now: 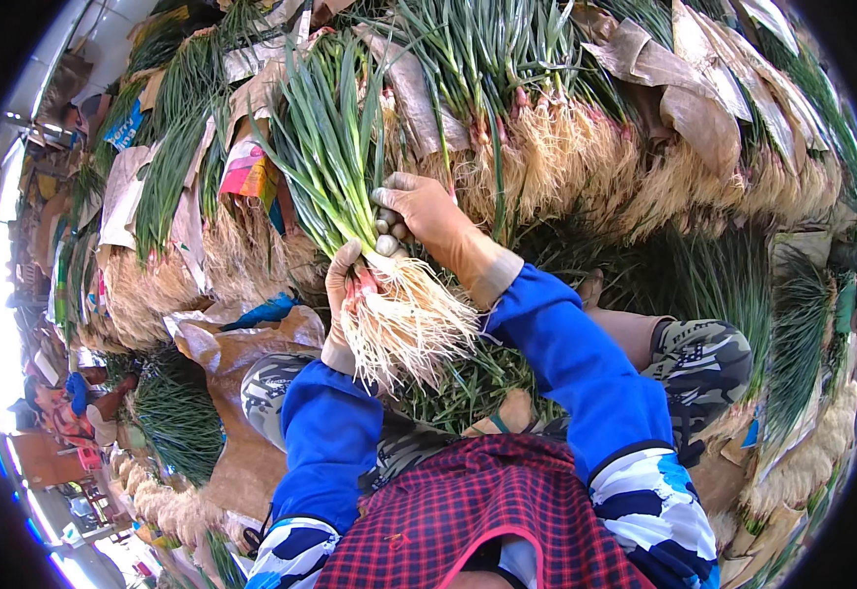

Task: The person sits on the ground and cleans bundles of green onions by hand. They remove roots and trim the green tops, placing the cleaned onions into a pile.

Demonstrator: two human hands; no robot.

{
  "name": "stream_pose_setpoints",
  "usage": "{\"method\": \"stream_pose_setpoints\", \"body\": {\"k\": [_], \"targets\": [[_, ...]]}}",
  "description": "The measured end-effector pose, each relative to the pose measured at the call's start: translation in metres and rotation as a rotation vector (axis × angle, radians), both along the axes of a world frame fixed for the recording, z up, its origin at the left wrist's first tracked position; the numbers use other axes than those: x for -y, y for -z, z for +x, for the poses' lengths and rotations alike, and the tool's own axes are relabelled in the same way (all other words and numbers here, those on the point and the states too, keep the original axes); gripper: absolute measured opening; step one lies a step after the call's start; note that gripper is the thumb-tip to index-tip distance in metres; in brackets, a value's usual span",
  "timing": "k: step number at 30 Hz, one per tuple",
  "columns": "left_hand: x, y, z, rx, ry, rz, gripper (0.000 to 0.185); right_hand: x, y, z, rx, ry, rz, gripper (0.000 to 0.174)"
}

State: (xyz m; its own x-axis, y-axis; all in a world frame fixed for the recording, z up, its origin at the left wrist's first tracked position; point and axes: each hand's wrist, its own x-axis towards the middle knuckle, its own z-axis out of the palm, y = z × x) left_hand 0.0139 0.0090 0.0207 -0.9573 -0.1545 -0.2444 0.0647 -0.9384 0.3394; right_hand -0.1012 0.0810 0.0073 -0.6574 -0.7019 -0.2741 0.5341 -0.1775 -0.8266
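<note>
My left hand, in a thin tan glove with soiled fingertips, holds a bunch of green onions low on the stalks. The long leaves point away from me, and the pale, stringy roots spread toward my lap. Some of the lower stalks are reddish. At the bunch's right side, my gloved right hand has its fingers curled, with thumb and forefinger pinching a green onion stalk. A round whitish bulb shows just under those fingers.
Wrapped bundles of green onions stand in a row before me, roots toward me. Loose green leaves lie between my legs. A brown woven sheet lies at left. More onions line the right. Another person is at far left.
</note>
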Motion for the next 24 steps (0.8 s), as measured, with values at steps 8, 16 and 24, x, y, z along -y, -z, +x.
{"method": "stream_pose_setpoints", "body": {"k": [8, 16, 24], "targets": [[0.004, 0.010, -0.004, -0.041, 0.050, 0.005, 0.032, 0.005, 0.002, 0.015, 0.196, 0.255, -0.061, 0.014], [0.012, 0.016, -0.005, -0.089, 0.016, -0.005, 0.026, -0.005, 0.001, 0.019, 0.217, 0.621, -0.225, 0.012], [0.034, -0.011, 0.000, -0.312, 0.136, 0.055, 0.038, -0.064, 0.074, 0.015, -1.455, -0.094, 0.723, 0.020]]}}
